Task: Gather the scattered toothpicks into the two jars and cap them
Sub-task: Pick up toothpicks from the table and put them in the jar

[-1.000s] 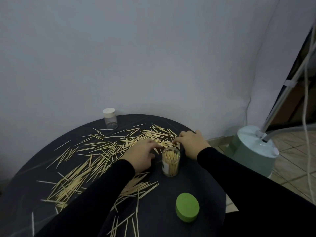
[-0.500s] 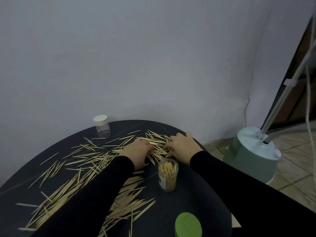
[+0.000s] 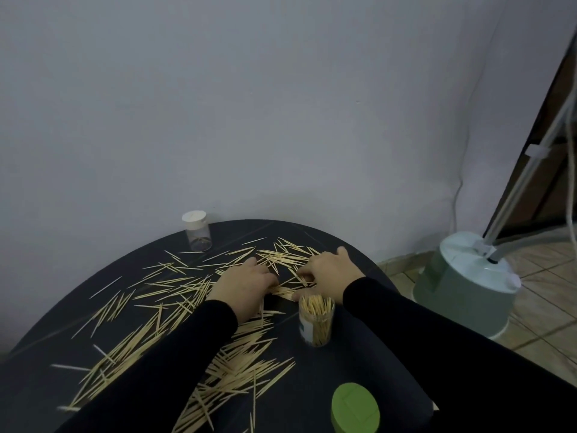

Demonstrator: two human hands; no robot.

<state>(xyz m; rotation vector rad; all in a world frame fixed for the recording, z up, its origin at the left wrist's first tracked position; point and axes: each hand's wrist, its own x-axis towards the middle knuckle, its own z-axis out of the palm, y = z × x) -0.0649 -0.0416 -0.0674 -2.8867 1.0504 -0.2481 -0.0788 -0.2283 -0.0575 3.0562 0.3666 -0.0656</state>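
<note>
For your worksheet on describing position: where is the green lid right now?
In the head view the green lid lies at the near edge of the dark round table, toward the right, in front of the open toothpick jar.

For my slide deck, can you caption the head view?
Both hands, left hand and right hand, rake toothpicks beside an open jar on a dark table.

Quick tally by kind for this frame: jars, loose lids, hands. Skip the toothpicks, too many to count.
Jars: 2, an open jar holding toothpicks and a capped jar by the wall
Loose lids: 1, the green lid
Hands: 2, left hand and right hand, both on the scattered toothpicks
Total: 5
</note>
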